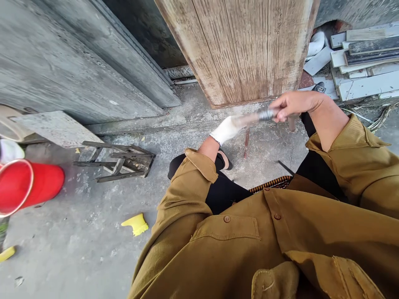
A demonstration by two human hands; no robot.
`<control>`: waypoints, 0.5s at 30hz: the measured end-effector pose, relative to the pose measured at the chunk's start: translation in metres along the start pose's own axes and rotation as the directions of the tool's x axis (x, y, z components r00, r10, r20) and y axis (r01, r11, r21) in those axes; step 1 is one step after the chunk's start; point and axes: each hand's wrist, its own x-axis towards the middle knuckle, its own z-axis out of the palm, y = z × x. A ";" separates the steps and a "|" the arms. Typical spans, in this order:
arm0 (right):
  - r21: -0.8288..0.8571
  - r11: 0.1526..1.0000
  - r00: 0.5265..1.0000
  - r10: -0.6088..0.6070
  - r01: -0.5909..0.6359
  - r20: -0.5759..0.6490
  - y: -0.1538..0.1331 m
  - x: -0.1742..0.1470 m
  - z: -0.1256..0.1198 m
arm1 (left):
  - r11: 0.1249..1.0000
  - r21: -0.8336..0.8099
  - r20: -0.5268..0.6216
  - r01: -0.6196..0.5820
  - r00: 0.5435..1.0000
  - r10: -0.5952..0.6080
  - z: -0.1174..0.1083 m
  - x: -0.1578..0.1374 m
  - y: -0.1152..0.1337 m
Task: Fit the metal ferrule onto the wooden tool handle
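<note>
In the head view my left hand [226, 129] wears a white glove and is closed round one end of a wooden stick [247, 120]. Silvery wire [265, 114] is wound in a tight band round the stick's other part. My right hand [291, 106] is bare, its fingers pinched at the wire-wound end. Motion smears the stick, and the fingers partly hide its far end. Below my right hand a short brownish piece [291, 124] shows; whether it belongs to the stick I cannot tell. A thin reddish-brown strip [246, 142] appears beneath the stick.
An upright wooden panel [246, 54] stands just ahead. A small wooden stool [121, 161] lies tipped over on the left, near a red bucket [46, 180]. A yellow scrap [136, 224] is on the concrete. Stacked boards [368, 54] and a white pipe [316, 44] are at the right.
</note>
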 end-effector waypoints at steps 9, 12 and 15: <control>0.292 0.955 0.820 0.200 -0.042 -0.536 0.021 0.028 -0.004 | 0.991 -0.109 0.225 -0.081 0.969 0.104 0.018 -0.006 0.009; -0.131 0.927 0.819 0.236 -0.351 -0.524 0.023 0.035 -0.006 | 0.992 -0.051 0.236 -0.118 0.963 0.127 0.014 -0.006 0.005; -0.518 0.738 0.901 0.327 -0.433 -0.286 0.026 0.039 0.000 | 0.987 0.023 0.260 -0.162 0.954 0.150 0.015 -0.008 0.002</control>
